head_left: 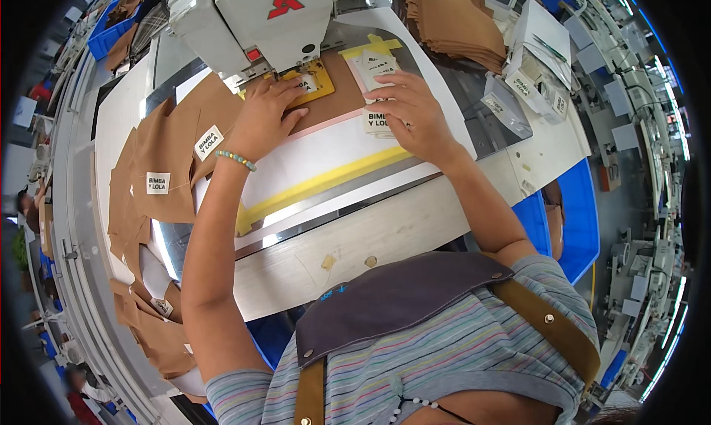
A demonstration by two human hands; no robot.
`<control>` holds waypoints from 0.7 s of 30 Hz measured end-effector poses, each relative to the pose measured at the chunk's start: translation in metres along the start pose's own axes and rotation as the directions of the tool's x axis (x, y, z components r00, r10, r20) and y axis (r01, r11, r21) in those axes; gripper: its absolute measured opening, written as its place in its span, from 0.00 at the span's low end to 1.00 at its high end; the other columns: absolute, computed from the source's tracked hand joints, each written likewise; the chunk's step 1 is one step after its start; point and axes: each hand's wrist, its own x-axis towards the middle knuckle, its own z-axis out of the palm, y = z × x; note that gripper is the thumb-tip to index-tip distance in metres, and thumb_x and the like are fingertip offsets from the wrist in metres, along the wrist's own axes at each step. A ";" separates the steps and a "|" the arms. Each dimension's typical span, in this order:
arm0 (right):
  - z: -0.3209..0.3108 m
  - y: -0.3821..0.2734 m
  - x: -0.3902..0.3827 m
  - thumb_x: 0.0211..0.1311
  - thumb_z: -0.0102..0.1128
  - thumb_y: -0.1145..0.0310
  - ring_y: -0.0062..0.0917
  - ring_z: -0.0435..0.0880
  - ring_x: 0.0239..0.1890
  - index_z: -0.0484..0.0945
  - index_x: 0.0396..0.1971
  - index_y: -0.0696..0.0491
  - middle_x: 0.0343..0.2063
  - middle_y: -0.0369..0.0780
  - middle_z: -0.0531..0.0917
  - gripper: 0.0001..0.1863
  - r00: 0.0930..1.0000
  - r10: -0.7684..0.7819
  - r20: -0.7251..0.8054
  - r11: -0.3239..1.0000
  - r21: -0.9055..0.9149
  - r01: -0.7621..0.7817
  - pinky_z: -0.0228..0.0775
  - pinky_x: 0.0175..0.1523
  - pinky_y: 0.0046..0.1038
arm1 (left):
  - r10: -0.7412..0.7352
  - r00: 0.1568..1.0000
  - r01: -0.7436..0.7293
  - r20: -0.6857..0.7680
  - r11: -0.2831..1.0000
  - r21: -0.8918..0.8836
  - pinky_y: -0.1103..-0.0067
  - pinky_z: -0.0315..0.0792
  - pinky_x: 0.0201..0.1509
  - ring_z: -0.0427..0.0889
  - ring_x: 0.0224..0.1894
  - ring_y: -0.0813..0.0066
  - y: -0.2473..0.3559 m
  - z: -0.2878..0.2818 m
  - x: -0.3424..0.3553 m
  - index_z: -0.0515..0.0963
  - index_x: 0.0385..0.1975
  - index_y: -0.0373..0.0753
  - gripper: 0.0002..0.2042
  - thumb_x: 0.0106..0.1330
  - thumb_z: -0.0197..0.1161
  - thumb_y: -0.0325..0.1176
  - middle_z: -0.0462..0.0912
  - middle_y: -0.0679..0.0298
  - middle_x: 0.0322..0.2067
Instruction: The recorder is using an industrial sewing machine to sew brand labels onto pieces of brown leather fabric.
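Observation:
My left hand [272, 108] lies palm down beside the yellow clamp frame [324, 86] of a white sewing machine [266, 14], its fingertips close to the needle area. A white label with dark print [304, 85] shows inside that frame. Brown fabric [342, 92] lies flat under the frame. Over at the right, my right hand [415, 114] rests on small white labels [376, 123], with its fingers bent and apart. Part of the labels is hidden beneath those fingers. More labels [372, 58] lie above it, next to yellow tape.
Brown pieces with sewn-on white labels [167, 155] drape over the table's left side. A stack of brown pieces [455, 25] lies at the back right, near a clear box of labels [537, 84]. Yellow tape [326, 181] edges the white sheet. A blue bin [578, 218] stands right.

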 end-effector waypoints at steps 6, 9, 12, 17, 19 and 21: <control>0.002 -0.002 -0.002 0.60 0.64 0.82 0.34 0.81 0.65 0.90 0.41 0.52 0.50 0.35 0.90 0.13 0.999 -0.028 0.019 0.999 0.038 0.028 0.68 0.74 0.45 | -0.015 1.000 0.016 0.010 1.000 -0.022 0.62 0.68 0.75 0.74 0.66 0.51 0.003 -0.001 0.004 0.84 0.60 0.38 0.19 0.71 0.70 0.34 0.81 0.63 0.68; 0.003 -0.002 -0.002 0.59 0.65 0.83 0.34 0.81 0.64 0.90 0.40 0.51 0.49 0.35 0.90 0.13 0.999 -0.024 0.024 0.998 0.065 0.023 0.68 0.74 0.44 | -0.031 0.999 0.031 -0.013 0.999 -0.033 0.62 0.68 0.75 0.74 0.65 0.51 0.002 0.002 0.002 0.84 0.61 0.38 0.19 0.71 0.70 0.34 0.81 0.61 0.68; 0.004 -0.004 -0.003 0.59 0.65 0.83 0.34 0.82 0.64 0.90 0.40 0.51 0.48 0.34 0.90 0.13 1.000 0.000 0.024 0.996 0.088 -0.002 0.69 0.73 0.43 | -0.062 0.998 0.061 -0.030 0.998 -0.023 0.62 0.68 0.75 0.74 0.65 0.50 0.002 0.005 0.005 0.83 0.61 0.39 0.19 0.71 0.69 0.34 0.81 0.59 0.68; 0.005 -0.007 -0.001 0.58 0.65 0.83 0.35 0.82 0.63 0.90 0.39 0.51 0.48 0.35 0.91 0.13 0.999 -0.003 0.051 0.993 0.121 -0.003 0.70 0.72 0.42 | -0.122 0.989 0.120 -0.082 0.992 -0.027 0.57 0.66 0.74 0.75 0.65 0.45 -0.006 0.011 0.008 0.84 0.61 0.40 0.20 0.72 0.69 0.39 0.84 0.49 0.57; 0.006 -0.009 -0.003 0.57 0.65 0.83 0.35 0.82 0.62 0.90 0.39 0.52 0.48 0.35 0.91 0.13 0.998 0.026 0.061 0.989 0.146 -0.035 0.70 0.72 0.43 | -0.159 0.985 0.157 -0.062 0.987 -0.034 0.58 0.68 0.72 0.75 0.64 0.45 -0.005 0.008 0.009 0.84 0.61 0.40 0.20 0.72 0.69 0.39 0.83 0.46 0.52; 0.007 -0.010 -0.002 0.58 0.65 0.83 0.35 0.83 0.62 0.90 0.39 0.51 0.48 0.35 0.91 0.13 0.997 0.017 0.078 0.987 0.160 -0.030 0.70 0.72 0.44 | -0.165 0.984 0.162 -0.060 0.986 -0.047 0.59 0.70 0.70 0.75 0.64 0.45 -0.010 0.007 0.009 0.83 0.60 0.38 0.20 0.71 0.70 0.38 0.81 0.46 0.55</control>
